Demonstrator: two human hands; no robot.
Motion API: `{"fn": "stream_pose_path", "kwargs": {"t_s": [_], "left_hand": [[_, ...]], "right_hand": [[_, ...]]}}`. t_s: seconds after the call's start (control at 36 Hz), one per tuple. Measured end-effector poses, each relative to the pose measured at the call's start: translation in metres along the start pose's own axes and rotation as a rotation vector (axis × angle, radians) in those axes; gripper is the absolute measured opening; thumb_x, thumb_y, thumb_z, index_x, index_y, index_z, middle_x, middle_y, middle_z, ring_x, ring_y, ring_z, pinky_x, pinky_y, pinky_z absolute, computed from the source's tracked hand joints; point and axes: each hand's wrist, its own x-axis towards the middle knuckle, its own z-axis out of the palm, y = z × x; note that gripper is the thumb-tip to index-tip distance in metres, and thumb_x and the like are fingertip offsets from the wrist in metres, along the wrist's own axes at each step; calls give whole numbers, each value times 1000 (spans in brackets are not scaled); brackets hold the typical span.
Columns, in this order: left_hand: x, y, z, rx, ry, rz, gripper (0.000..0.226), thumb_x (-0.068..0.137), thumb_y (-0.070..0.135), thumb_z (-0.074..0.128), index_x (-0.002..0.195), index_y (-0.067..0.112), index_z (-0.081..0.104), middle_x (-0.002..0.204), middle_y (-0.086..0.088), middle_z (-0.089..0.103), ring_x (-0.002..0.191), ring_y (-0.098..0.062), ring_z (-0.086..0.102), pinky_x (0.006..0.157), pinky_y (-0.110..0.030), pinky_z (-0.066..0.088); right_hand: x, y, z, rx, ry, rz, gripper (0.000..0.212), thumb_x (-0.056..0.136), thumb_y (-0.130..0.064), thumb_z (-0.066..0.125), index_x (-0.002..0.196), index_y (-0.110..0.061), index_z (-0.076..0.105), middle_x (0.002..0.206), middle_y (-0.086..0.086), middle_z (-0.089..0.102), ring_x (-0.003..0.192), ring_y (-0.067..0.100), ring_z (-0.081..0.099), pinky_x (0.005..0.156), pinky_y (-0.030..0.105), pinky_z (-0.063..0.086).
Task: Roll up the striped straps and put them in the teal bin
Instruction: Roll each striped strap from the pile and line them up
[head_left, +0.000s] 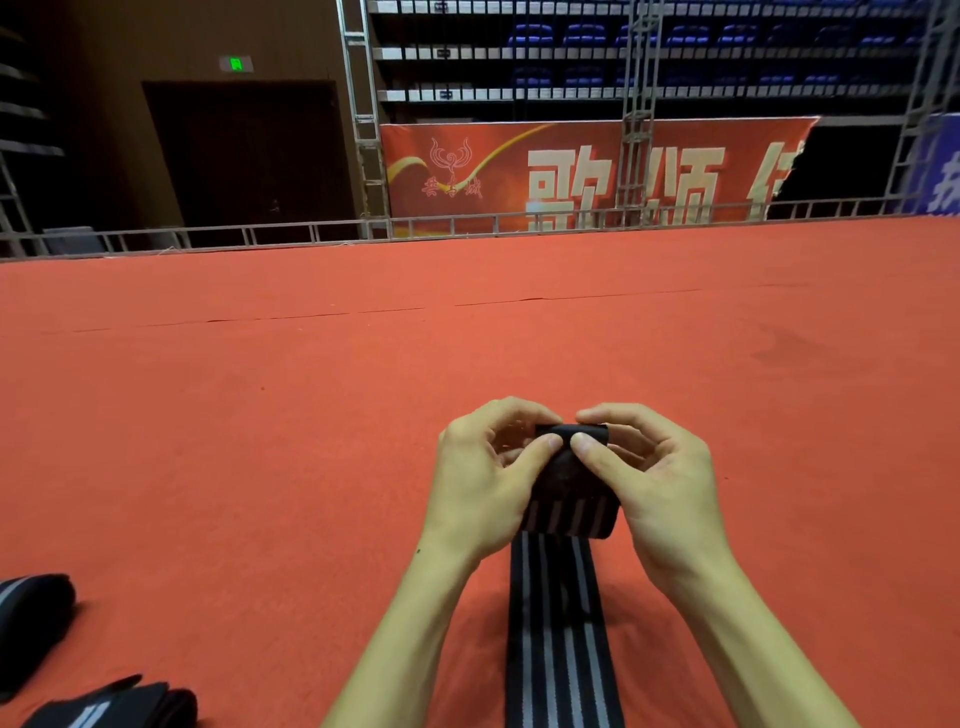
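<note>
A black strap with grey stripes (558, 639) runs from the bottom edge up to my hands, above the red carpet. Its upper end is folded into a small black roll (569, 470) held between both hands. My left hand (480, 488) pinches the roll's left side with thumb and curled fingers. My right hand (657, 483) pinches the right side the same way, its thumb tip next to the left thumb. No teal bin is in view.
Two more dark striped straps lie at the lower left, one bundle (31, 623) by the edge and another (114, 706) at the bottom. Red carpet (311, 415) stretches ahead to a metal rail (311, 231) and a red banner (571, 171).
</note>
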Motion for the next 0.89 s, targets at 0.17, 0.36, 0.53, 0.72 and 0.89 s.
{"fn": "stream_pose_path", "kwargs": {"t_s": [0.17,0.36,0.53,0.72,0.89], "left_hand": [[1,-4,1,49,82,110,14,80,13,67,84,25,72,84,-1,70,80,-20,68,75,-40,56],[-1,3,4,-108,61,16,21,81,2,69,84,23,72,92,-11,71,85,-16,69,75,-21,54],[-3,12,7,-230,24,-109,11,90,6,70,82,14,72,81,1,73,73,-9,66,68,-23,53],[-4,17,7,-341,-26,-308,25,92,9,67,73,27,70,86,-1,68,69,-13,64,60,-27,52],[-4,17,4,-383,6,-320,24,87,0,70,75,20,73,89,-7,72,71,-18,70,61,-29,56]], "right_hand": [[-1,-4,1,-134,-90,-31,26,86,2,72,94,-23,73,94,-3,76,89,10,71,78,29,57],[0,-4,3,-125,-34,-125,30,83,13,67,84,-17,73,85,-7,75,78,4,70,73,15,53],[1,-2,2,-97,-1,-130,30,83,13,68,83,-17,74,83,-5,76,77,7,72,73,16,53],[0,4,2,-111,39,-117,31,83,10,70,83,-21,75,87,2,75,77,16,74,71,23,56],[-2,3,2,-87,26,-70,31,84,9,69,85,-21,74,88,0,76,80,18,74,74,29,58]]}}
